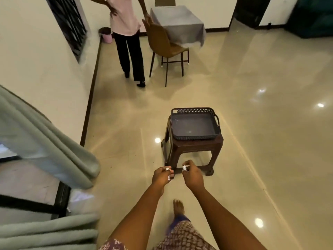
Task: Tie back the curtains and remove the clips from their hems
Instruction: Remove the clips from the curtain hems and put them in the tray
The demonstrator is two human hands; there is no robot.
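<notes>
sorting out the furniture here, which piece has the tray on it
The dark brown stool nearest the hands carries the grey tray. The chair and cloth-covered table farther back do not.

Sage-green curtains (54,141) hang at nine o'clock; the white clips (184,167) sit below a grey lattice-rimmed tray (194,110) on a dark brown stool (196,147).
</notes>
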